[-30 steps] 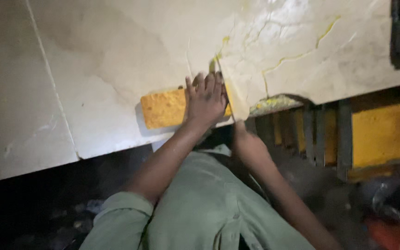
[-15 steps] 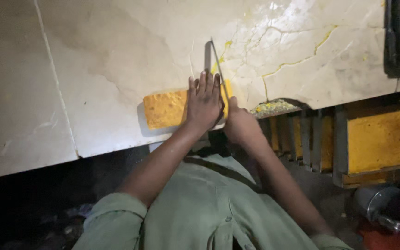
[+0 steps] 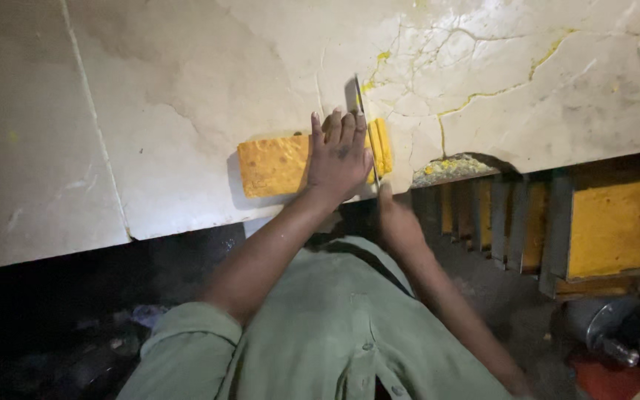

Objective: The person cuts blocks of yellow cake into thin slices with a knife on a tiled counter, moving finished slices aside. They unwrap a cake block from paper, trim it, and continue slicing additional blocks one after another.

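Nearest us, our right hand (image 3: 396, 222) is curled tight around the handle of a knife (image 3: 365, 126), whose thin blade stands on edge in the yellow block (image 3: 279, 163). Beyond it, our left hand (image 3: 339, 154) lies flat on the block, fingers stretched together, pressing it onto the cracked marble slab (image 3: 187, 81) near the front edge.

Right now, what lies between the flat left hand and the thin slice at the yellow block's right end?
Head view: the knife blade, upright in the cut.
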### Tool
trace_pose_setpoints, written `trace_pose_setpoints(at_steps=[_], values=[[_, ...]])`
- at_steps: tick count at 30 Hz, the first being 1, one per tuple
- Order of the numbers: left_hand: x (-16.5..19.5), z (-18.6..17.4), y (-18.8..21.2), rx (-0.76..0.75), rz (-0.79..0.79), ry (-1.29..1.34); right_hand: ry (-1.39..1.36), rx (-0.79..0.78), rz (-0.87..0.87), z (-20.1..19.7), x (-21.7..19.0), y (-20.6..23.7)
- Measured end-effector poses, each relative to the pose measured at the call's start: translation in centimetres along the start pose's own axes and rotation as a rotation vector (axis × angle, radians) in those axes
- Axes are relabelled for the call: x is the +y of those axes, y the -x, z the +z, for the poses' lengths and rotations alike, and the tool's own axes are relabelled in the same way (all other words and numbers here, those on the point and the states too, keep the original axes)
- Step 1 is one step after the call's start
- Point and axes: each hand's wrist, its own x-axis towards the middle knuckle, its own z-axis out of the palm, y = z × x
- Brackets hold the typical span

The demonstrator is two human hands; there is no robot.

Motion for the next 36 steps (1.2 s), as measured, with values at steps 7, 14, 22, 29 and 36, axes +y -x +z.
trace_pose_setpoints(at_steps=[7, 14, 22, 29, 36], values=[[-0.3, -1.2, 0.3, 0.167, 0.014, -0.070, -0.067, 0.009, 0.063, -7.5, -6.4, -1.3], [-0.4, -1.1, 0.2, -0.012, -0.028, -0.057, -0.058, -0.244, 0.115, -6.0, -1.8, 10.7], [-0.9, -0.6, 0.5, 0.013, -0.019, -0.028, -0.045, 0.060, -0.081, 0.5, -0.4, -0.7], [-1.3, -1.3, 1.0, 0.073, -0.033, -0.053, -0.078, 0.156, -0.130, -7.3, -7.9, -0.6], [-1.3, -1.0, 1.1, 0.036, -0.034, -0.051, -0.003, -0.191, -0.031, -4.7, -2.5, 10.5]])
